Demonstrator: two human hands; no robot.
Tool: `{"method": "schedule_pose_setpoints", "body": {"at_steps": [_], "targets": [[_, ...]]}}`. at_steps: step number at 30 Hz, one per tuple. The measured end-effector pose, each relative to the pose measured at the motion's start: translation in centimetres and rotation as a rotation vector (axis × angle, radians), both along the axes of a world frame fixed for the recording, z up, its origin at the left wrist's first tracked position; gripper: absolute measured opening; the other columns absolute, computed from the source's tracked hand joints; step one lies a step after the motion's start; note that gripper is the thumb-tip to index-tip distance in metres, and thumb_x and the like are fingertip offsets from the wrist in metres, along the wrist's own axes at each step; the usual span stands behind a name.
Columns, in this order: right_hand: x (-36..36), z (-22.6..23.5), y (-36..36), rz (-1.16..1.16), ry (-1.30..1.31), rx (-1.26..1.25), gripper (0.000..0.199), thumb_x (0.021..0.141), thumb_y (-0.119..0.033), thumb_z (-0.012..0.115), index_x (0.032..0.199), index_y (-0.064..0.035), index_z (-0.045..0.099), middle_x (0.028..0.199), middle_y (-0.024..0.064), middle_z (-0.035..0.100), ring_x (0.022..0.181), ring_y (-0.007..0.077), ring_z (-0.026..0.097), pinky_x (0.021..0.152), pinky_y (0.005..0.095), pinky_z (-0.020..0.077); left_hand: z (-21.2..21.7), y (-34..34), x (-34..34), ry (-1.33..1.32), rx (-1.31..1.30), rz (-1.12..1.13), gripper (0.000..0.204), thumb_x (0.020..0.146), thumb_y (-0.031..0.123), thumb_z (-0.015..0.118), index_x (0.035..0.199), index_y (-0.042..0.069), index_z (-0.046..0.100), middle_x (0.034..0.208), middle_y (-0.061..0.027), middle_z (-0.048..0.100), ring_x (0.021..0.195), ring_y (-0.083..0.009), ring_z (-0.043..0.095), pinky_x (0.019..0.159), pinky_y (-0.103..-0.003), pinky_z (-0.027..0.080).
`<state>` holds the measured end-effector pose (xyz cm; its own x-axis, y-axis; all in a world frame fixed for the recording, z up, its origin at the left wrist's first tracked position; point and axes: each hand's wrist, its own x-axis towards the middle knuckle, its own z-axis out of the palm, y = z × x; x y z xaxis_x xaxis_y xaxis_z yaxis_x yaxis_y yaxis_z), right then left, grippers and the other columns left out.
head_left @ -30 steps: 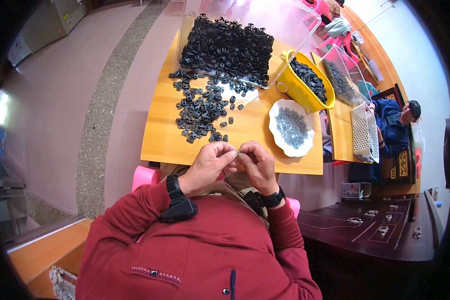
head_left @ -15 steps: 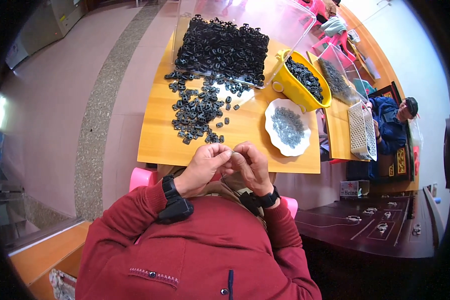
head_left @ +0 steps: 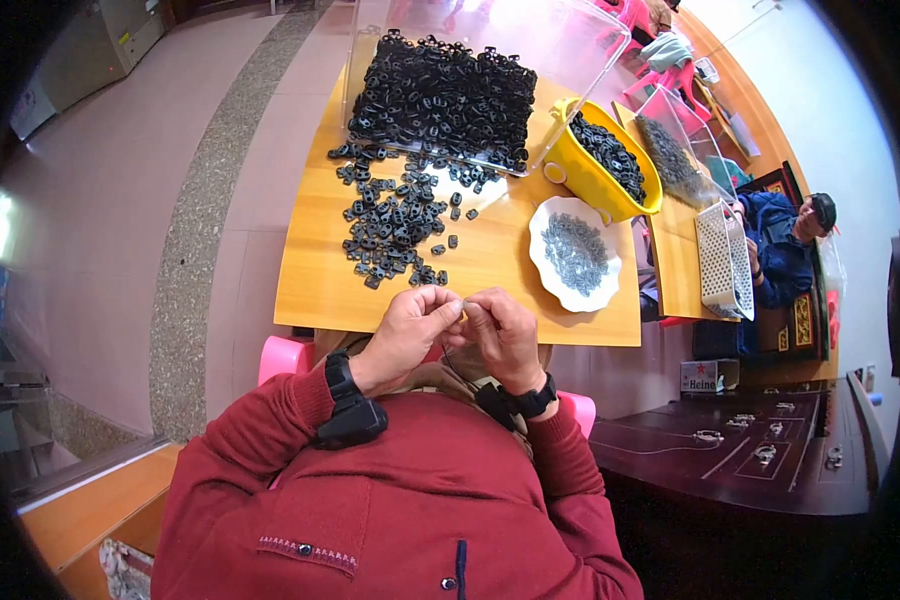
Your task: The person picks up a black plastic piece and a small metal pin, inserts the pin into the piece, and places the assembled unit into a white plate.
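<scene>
Just off the table's near edge, my left hand (head_left: 412, 330) and my right hand (head_left: 506, 338) meet with thumbs and forefingers pinched together. Whatever sits between the fingertips is tiny and mostly covered, so its kind cannot be made out. Beyond my left hand lies a loose pile of small black plastic pieces with holes (head_left: 395, 225). To the right of my hands, a white scalloped dish (head_left: 542, 275) holds many small greyish, see-through pieces. A clear plastic bin (head_left: 560, 125) farther back lies open toward me, heaped with more black pieces.
A yellow tub (head_left: 567, 165) of black pieces stands on the wooden table (head_left: 310, 270) at the back right. Past it are a white perforated basket (head_left: 722, 260) and a co-worker (head_left: 778, 250) at another table. Pink stool edges (head_left: 282, 358) show beside me.
My right hand has shifted very slightly left, its fingers closing nearer to the left fingertips. The left hand and the piles look the same.
</scene>
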<state>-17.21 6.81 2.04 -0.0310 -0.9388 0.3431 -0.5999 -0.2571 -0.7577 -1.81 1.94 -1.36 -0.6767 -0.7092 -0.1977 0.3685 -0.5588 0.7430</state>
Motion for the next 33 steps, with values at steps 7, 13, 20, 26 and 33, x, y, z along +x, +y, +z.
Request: {"method": "schedule_pose_setpoints", "body": {"at_steps": [7,13,20,26,33], "targets": [[-0.7,-1.5,0.2,0.009,-0.218,0.088,0.006,0.084,0.003,0.062,0.088,0.0005,0.059,0.075,0.011,0.059,0.065,0.0184,0.061,0.059,0.0281,0.0479,0.0,0.1,-0.2,-0.043,-0.075,0.01,0.013,0.096,0.016,0.054,0.099,0.003,0.058,0.088,-0.0009,0.06,0.079,-0.0077,0.059,0.072,-0.026,0.055],[-1.2,-0.3,0.1,-0.012,-0.292,0.067,0.003,0.088,0.001,0.059,0.091,0.0014,0.057,0.08,0.0044,0.056,0.064,0.0096,0.055,0.059,0.0236,0.0494,0.2,-0.1,0.0,-0.054,-0.053,0.009,0.013,0.096,0.015,0.055,0.097,0.003,0.058,0.084,-0.0008,0.059,0.074,-0.0074,0.058,0.07,-0.025,0.054],[-8.7,0.4,-1.4,-0.484,0.322,-0.105,0.009,0.086,-0.006,0.063,0.092,0.0003,0.063,0.079,0.0131,0.061,0.064,0.0229,0.057,0.057,0.03,0.0448,0.8,-0.1,0.0,-0.113,0.018,0.006,0.012,0.095,0.015,0.056,0.095,0.003,0.057,0.08,0.0,0.057,0.071,-0.0073,0.057,0.07,-0.025,0.054],[-5.3,0.4,-0.2,-0.024,-0.278,0.205,0.022,0.084,0.0,0.065,0.106,0.001,0.063,0.094,0.005,0.061,0.062,0.006,0.051,0.053,0.0193,0.0423,0.5,-0.1,-0.1,-0.008,0.082,0.017,0.012,0.095,0.015,0.056,0.096,0.003,0.057,0.082,-0.0007,0.057,0.07,-0.0081,0.057,0.068,-0.025,0.054],[-1.6,-1.3,-0.8,0.158,-0.292,-0.023,0.012,0.081,0.007,0.064,0.092,0.0023,0.067,0.089,0.0086,0.063,0.077,0.0119,0.059,0.062,0.0221,0.0482,1.3,0.0,0.0,-0.013,0.069,0.015,0.012,0.095,0.014,0.056,0.097,0.003,0.06,0.086,0.0006,0.059,0.074,-0.0058,0.057,0.068,-0.022,0.053]]}}
